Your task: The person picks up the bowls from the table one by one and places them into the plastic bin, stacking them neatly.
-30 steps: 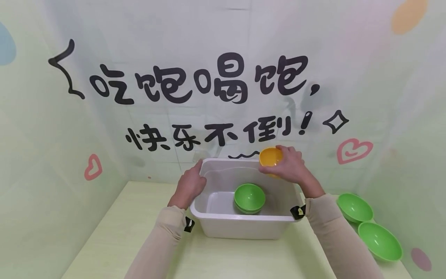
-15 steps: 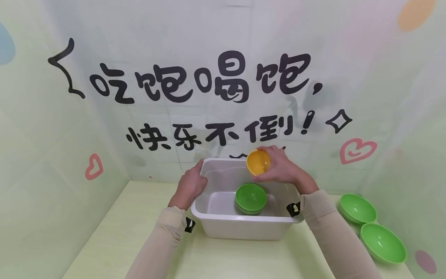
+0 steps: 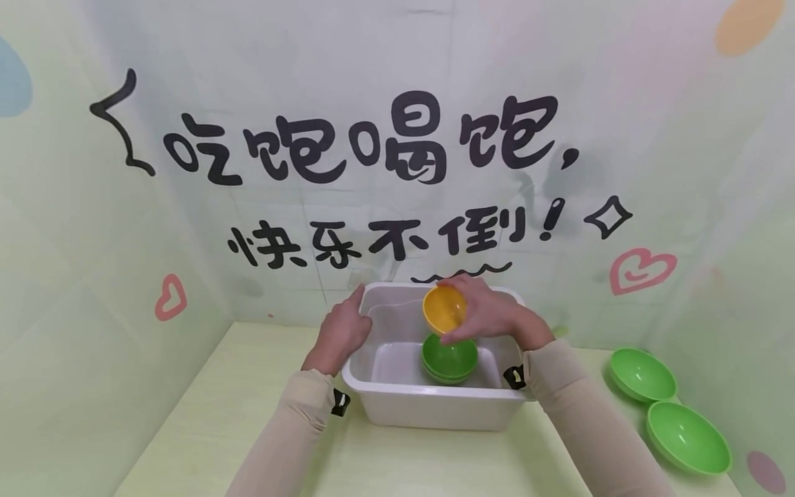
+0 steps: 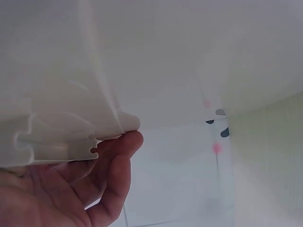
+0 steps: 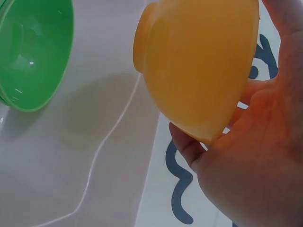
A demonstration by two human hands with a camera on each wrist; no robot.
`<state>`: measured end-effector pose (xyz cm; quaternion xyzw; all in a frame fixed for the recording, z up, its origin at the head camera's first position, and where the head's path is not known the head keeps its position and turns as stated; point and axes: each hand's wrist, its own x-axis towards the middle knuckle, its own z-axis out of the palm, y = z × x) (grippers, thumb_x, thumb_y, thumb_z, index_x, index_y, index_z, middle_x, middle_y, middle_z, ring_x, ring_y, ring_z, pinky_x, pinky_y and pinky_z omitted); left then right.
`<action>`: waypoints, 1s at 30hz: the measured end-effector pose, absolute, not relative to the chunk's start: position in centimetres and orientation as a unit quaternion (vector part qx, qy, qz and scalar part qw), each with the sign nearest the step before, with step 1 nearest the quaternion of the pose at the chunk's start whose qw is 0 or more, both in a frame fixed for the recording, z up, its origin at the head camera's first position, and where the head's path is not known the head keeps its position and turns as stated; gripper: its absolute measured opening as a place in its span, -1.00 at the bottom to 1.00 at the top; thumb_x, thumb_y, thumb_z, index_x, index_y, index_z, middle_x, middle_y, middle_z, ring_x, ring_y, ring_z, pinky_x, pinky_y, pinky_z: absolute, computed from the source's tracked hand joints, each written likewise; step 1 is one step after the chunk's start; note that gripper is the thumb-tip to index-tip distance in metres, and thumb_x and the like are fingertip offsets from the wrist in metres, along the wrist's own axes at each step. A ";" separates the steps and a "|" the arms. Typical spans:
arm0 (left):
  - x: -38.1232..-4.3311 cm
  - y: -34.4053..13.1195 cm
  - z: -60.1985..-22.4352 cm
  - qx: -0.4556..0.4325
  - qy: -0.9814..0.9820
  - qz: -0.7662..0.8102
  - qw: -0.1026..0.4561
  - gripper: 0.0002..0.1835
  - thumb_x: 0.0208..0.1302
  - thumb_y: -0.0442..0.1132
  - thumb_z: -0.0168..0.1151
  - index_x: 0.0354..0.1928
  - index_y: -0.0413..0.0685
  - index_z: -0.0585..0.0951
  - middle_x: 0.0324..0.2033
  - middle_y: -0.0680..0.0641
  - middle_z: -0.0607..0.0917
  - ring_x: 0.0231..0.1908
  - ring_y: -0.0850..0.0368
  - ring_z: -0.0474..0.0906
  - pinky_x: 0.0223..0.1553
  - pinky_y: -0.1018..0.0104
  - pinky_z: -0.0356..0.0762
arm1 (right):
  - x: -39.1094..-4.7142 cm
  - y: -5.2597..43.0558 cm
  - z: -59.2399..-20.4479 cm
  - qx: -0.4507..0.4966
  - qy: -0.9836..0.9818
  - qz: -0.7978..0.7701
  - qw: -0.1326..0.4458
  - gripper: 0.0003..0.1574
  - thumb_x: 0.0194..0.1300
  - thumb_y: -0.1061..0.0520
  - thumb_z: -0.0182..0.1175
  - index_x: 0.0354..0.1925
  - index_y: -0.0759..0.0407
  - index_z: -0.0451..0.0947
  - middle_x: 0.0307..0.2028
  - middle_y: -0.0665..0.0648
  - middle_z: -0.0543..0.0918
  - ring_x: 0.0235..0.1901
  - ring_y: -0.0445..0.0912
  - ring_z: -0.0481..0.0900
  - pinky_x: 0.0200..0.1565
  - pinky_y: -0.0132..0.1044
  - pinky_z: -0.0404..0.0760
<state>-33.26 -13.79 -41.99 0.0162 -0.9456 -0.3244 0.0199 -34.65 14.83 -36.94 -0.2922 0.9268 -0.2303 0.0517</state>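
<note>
My right hand [image 3: 487,310] grips a small yellow bowl [image 3: 442,310] by its rim, tilted, above the inside of a white plastic tub [image 3: 435,407]. In the right wrist view the yellow bowl [image 5: 199,66] shows its outer side and foot, with the fingers at its edge. Stacked green bowls [image 3: 450,360] stand upright on the tub floor, just below the yellow one and partly hidden by it. My left hand [image 3: 340,333] holds the tub's left rim. From the left wrist, that hand's fingers [image 4: 120,163] curl under the tub's rim [image 4: 57,137].
Two larger green bowls [image 3: 642,374] sit side by side at the table's right. The pale table [image 3: 261,386] meets a printed back wall [image 3: 348,55] close behind the tub. Side walls stand left and right.
My right hand has carried the yellow bowl left and down, from the tub's back right corner to above the green stack. The left hand stays on the rim.
</note>
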 end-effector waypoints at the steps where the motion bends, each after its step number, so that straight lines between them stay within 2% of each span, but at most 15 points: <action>1: -33.3 -13.8 -42.0 0.016 -0.945 -0.325 0.021 -0.18 0.28 -0.26 -0.02 0.62 0.05 0.11 0.17 -0.32 0.67 -0.26 -0.09 0.67 -0.30 0.13 0.65 | -34.7 14.8 -37.0 -0.296 0.926 -0.231 0.052 0.29 -0.20 -0.33 0.55 0.46 -0.01 0.30 0.26 0.05 0.46 0.18 0.01 0.39 0.03 -0.09 0.56; 12: -33.1 -13.5 -42.3 0.011 -0.938 -0.347 0.010 -0.18 0.31 -0.25 -0.02 0.63 0.08 0.07 0.23 -0.30 0.63 -0.16 -0.13 0.70 -0.26 0.11 0.69 | -34.8 13.8 -39.2 -0.317 0.917 -0.232 0.069 0.30 -0.22 -0.27 0.58 0.45 0.03 0.31 0.23 0.09 0.49 0.12 0.00 0.43 0.11 -0.05 0.55; 16: -33.1 -13.4 -42.4 0.010 -0.935 -0.354 0.009 -0.17 0.30 -0.26 -0.02 0.63 0.08 0.06 0.25 -0.29 0.62 -0.16 -0.12 0.71 -0.26 0.10 0.71 | -34.9 13.5 -39.7 -0.328 0.911 -0.241 0.073 0.31 -0.24 -0.25 0.61 0.44 0.09 0.31 0.29 0.13 0.48 0.21 0.06 0.43 0.24 0.07 0.51; 21: -33.1 -13.5 -42.1 0.016 -0.933 -0.358 0.008 -0.18 0.31 -0.26 -0.03 0.63 0.10 0.06 0.29 -0.29 0.59 -0.13 -0.14 0.70 -0.27 0.09 0.72 | -35.1 13.1 -40.3 -0.333 0.914 -0.218 0.080 0.34 -0.22 -0.26 0.59 0.46 0.16 0.29 0.41 0.19 0.40 0.34 0.14 0.34 0.37 0.18 0.40; 30: -33.1 -13.7 -41.9 0.025 -0.925 -0.378 -0.002 -0.17 0.31 -0.25 -0.02 0.64 0.15 0.05 0.30 -0.27 0.57 -0.13 -0.13 0.70 -0.32 0.12 0.71 | -35.4 12.7 -40.9 -0.320 0.925 -0.182 0.092 0.28 -0.18 -0.25 0.59 0.43 0.16 0.31 0.31 0.22 0.44 0.26 0.10 0.40 0.34 0.08 0.47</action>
